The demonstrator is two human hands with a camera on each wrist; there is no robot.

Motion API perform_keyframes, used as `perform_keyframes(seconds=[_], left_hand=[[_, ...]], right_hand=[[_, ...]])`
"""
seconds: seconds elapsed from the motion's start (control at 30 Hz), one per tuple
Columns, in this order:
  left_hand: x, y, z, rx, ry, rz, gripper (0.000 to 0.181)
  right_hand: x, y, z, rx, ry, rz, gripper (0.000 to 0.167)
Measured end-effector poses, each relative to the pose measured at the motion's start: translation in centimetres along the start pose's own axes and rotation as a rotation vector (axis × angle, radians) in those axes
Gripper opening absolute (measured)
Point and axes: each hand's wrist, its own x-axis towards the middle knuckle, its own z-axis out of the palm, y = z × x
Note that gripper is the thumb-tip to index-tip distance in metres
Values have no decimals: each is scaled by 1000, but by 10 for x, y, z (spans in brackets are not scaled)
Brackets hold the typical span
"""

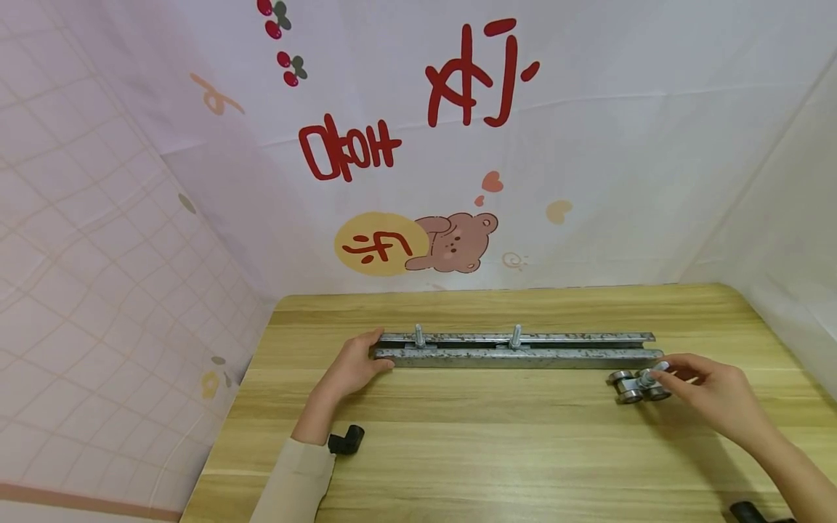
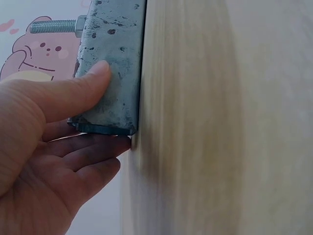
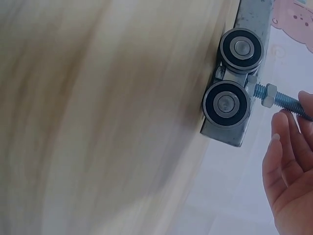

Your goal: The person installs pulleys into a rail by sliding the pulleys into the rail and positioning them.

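Observation:
A grey, speckled metal channel rail (image 1: 523,357) lies lengthwise on the table, its slot facing up. Two threaded bolts (image 1: 419,335) stand upright out of the slot, one near the left end and one near the middle. My left hand (image 1: 349,367) grips the rail's left end, thumb on the front face in the left wrist view. By its threaded bolt (image 3: 288,103), my right hand (image 1: 713,392) pinches a roller trolley (image 1: 631,386) with several bearing wheels. The trolley is in front of the rail's right end; whether it touches the table I cannot tell.
The wood-grain table (image 1: 497,450) meets a white printed cloth wall (image 1: 615,160) at the back, with more cloth at both sides. A black fitting (image 1: 346,440) is beside the left sleeve. Another black piece (image 1: 748,512) shows at the lower right.

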Motion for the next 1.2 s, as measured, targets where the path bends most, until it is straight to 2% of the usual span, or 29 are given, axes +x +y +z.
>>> perform_keyframes(seconds=[0.33,0.7,1.0,1.2], left_hand=[[0,1,0,-6,-4,9,78],[1,0,-1,4,-1,8,78],[-1,1,0,-5,3,13,78],[0,0,0,-13,5,16,77]], right_hand=[[-3,9,-7,-32,38,37,24],[-4,18,-14,-59,59,86,29],[-4,26,-19,-90,68,66,33],[-4,32,-21,-109,103,38,32]])
